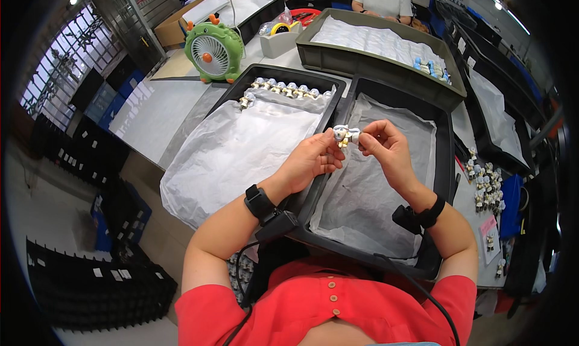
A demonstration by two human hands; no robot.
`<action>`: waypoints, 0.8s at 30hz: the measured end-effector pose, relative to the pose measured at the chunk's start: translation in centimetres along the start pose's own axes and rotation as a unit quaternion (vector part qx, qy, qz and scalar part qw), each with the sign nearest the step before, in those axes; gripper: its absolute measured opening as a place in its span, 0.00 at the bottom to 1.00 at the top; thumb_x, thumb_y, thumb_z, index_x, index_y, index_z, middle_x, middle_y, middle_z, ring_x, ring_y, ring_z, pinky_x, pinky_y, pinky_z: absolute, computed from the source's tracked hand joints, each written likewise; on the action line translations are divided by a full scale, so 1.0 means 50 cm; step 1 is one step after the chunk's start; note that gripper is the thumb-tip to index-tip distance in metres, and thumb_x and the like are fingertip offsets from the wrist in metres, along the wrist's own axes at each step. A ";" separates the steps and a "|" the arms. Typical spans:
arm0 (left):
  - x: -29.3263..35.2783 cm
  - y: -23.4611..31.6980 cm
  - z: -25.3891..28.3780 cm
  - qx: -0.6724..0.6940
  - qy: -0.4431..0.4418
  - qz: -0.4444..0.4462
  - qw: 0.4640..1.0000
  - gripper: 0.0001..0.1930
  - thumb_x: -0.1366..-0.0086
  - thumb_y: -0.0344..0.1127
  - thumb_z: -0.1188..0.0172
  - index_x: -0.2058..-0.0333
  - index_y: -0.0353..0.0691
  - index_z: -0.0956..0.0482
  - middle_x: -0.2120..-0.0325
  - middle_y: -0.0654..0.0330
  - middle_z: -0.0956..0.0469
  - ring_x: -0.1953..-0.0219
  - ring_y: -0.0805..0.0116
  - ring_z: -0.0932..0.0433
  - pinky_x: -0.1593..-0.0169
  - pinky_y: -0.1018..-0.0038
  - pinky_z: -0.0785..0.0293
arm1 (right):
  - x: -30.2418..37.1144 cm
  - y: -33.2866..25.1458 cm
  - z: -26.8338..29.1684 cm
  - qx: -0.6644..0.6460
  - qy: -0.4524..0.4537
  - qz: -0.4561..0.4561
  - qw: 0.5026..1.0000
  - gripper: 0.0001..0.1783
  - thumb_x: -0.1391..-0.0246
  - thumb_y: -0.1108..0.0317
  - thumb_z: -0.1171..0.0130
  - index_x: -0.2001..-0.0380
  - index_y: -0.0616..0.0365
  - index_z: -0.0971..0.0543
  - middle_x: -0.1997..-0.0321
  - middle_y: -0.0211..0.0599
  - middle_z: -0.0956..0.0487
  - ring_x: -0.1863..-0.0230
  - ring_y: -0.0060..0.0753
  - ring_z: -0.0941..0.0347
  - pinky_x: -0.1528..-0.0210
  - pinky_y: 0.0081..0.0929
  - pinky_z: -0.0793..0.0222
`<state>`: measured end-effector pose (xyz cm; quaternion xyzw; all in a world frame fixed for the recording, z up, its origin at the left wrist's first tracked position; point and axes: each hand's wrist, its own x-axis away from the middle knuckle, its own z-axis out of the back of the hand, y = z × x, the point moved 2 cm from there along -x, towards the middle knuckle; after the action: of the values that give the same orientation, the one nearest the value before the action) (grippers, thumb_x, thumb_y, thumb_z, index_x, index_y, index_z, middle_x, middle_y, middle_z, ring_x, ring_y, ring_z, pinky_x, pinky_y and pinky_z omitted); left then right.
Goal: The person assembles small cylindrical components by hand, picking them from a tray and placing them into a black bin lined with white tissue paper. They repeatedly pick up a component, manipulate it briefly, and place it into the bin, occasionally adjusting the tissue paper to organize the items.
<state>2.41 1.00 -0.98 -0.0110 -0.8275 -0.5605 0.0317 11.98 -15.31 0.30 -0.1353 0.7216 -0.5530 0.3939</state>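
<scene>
Over the lined black tray (445, 165), your left hand (312, 160) and right hand (388, 152) pinch opposite ends of the figurine (345, 133), probably to steady it

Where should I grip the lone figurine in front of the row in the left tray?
Probably pinch the lone figurine by its small body, from the right or near side: bare white liner lies there, while the row of figurines sits close behind and the tray wall is to its left.
</scene>
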 end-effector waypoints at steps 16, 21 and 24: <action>-0.004 -0.005 0.004 0.008 0.001 -0.004 1.000 0.14 0.32 0.48 0.53 0.62 0.43 0.31 0.69 0.62 0.26 0.66 0.72 0.25 0.61 0.77 0.29 | 0.010 0.006 -0.009 0.027 -0.004 0.011 1.000 0.10 0.50 0.73 0.38 0.66 0.61 0.27 0.69 0.28 0.24 0.66 0.15 0.27 0.65 0.14 0.30; -0.003 -0.003 0.008 -0.003 0.020 -0.012 1.000 0.15 0.34 0.46 0.49 0.58 0.42 0.34 0.66 0.61 0.26 0.65 0.73 0.25 0.61 0.77 0.28 | 0.007 0.022 -0.012 0.015 -0.007 -0.008 1.000 0.11 0.50 0.72 0.37 0.66 0.62 0.28 0.68 0.30 0.24 0.67 0.15 0.27 0.66 0.14 0.30; 0.002 0.002 -0.005 -0.014 0.033 -0.027 0.999 0.16 0.35 0.45 0.47 0.56 0.41 0.36 0.64 0.60 0.27 0.63 0.73 0.26 0.60 0.76 0.27 | 0.018 0.015 -0.026 0.141 -0.015 0.073 0.987 0.11 0.53 0.73 0.36 0.68 0.62 0.27 0.69 0.33 0.24 0.70 0.20 0.26 0.68 0.17 0.29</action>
<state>2.35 0.79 -0.81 0.0300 -0.8180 -0.5728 0.0437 10.62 -14.71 -0.68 -0.0336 0.6384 -0.6168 0.4592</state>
